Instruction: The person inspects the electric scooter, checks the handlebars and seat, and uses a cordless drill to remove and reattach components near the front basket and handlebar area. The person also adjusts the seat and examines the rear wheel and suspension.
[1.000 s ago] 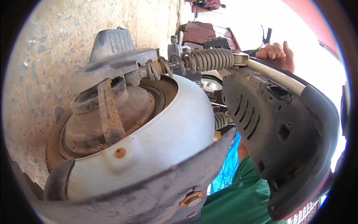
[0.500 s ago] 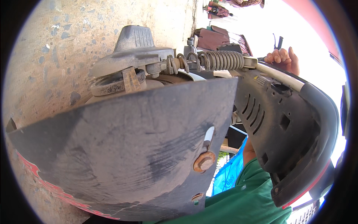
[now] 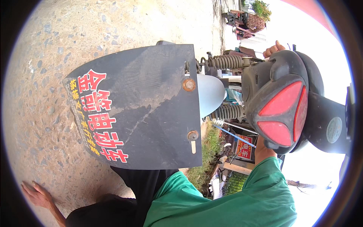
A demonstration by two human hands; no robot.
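A: Position of the scooter (image 3: 278, 68)?
B: Rear end in view. Black mud flap (image 3: 159, 87) taken as landmark; red tail light (image 3: 281, 104) lay to its right, two coil springs (image 3: 227, 62) between. Pale fender (image 3: 211, 94) sat just beside the flap's right edge.
A: Left hand (image 3: 39, 196)?
B: Below and left of the flap, over the ground (image 3: 49, 132), fingers somewhat spread; contact could not be told.
A: Right hand (image 3: 274, 50)?
B: Above and right of the flap, behind the tail, fingers curled. Mostly hidden; could not tell what it gripped.
A: Green sleeve (image 3: 261, 193)?
B: Below and right of the flap.
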